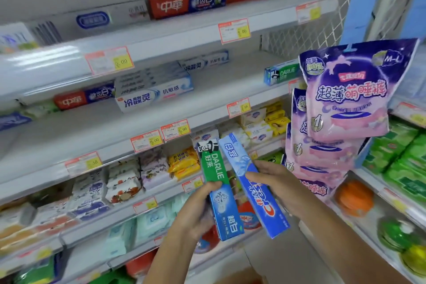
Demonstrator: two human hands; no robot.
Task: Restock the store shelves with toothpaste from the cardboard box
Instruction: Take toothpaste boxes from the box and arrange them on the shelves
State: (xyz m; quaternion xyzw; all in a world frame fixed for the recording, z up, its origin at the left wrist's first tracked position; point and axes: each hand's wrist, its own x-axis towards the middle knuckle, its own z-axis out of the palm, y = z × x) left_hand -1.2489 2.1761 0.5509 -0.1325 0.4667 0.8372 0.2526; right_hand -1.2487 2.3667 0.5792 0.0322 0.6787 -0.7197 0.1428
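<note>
Low in the frame's centre, left hand (196, 212) fingers (213, 185) wrap the green Darlie toothpaste box (219, 187); right hand (276, 184) fingers (252, 176) pinch the blue Crest toothpaste box (258, 191).

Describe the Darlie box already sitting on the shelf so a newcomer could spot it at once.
Find the purple hanging packs on the right. Just left of the top one, at the right end of the second shelf down, lies the Darlie box. It is green and blue and lies alone, while the boxes further left are white and blue.
</note>
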